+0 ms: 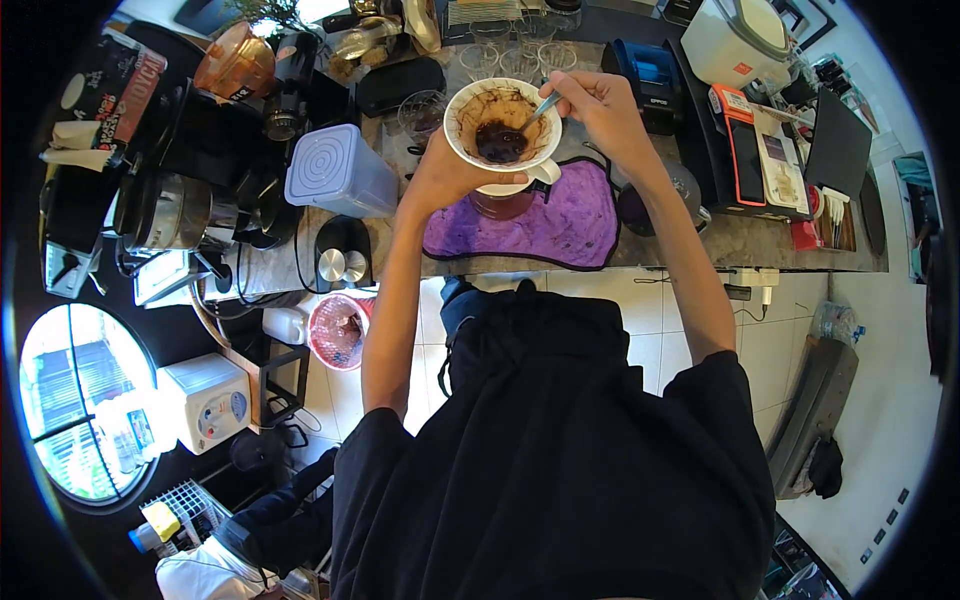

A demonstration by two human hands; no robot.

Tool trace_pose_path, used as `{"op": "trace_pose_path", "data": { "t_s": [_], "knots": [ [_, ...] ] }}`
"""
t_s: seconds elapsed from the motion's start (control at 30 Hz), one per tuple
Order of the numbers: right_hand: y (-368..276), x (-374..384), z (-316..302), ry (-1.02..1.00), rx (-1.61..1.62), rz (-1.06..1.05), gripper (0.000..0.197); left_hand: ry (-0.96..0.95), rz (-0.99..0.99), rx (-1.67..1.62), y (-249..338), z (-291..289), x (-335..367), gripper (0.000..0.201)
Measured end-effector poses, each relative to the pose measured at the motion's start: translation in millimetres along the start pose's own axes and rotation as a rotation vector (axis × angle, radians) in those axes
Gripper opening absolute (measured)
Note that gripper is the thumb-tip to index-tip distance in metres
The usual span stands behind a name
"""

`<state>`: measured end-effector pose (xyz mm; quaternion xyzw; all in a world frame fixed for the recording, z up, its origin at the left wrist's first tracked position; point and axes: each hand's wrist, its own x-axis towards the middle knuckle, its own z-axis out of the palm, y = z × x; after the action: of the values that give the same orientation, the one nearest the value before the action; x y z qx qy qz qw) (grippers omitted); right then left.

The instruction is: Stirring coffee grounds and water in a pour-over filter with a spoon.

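Observation:
A white coffee dripper (549, 154) with a side handle is tilted so that its inside shows. Brown-stained filter paper (487, 104) lines it, with dark wet coffee grounds (499, 143) at the bottom. My left hand (447, 176) grips the dripper from its left and lower side. A metal spoon (541, 108) is pinched in my right hand (600, 108), its lower end dipping toward the grounds. Beneath the dripper, a vessel with reddish-brown contents (502, 206) shows in part over a purple cloth (575, 218); whether the two touch the dripper I cannot tell.
Several clear glasses (519, 66) stand behind the dripper. Left of it are a lidded bluish container (343, 172) and a black scale-like device (343, 250). A glass kettle or pot (676, 192) sits beside my right forearm. Below the counter is a pink basket bin (340, 332).

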<state>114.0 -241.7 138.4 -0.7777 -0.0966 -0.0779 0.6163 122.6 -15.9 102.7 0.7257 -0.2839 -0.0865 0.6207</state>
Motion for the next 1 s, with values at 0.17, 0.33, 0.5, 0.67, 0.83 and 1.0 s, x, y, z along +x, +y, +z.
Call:
{"op": "trace_pose_path", "data": {
  "t_s": [0.17,0.33,0.5,0.67,0.83,1.0],
  "knots": [
    [-11.0,3.6,-4.9,0.008,0.114,0.005,0.032,-0.013,-0.047,-0.025,1.1,-1.0,0.4,0.084],
    [-13.4,8.1,-7.0,0.050,0.117,-0.048,0.032,0.015,-0.012,-0.022,-2.8,-0.5,0.3,0.084],
    [3.2,3.0,-2.6,0.039,-0.023,-0.055,0.032,0.021,0.012,-0.045,-2.9,1.5,1.7,0.082],
    [-0.3,1.8,-2.2,0.015,0.081,-0.004,0.032,0.033,0.007,-0.126,-3.8,2.8,1.2,0.082],
    [-11.6,7.8,-6.3,0.044,0.124,-0.030,0.032,0.062,0.030,-0.106,-3.3,2.3,-0.2,0.084],
    [6.6,10.3,-5.8,0.009,0.001,-0.165,0.033,0.029,0.029,-0.080,-2.2,2.5,1.9,0.083]
  ]
}}
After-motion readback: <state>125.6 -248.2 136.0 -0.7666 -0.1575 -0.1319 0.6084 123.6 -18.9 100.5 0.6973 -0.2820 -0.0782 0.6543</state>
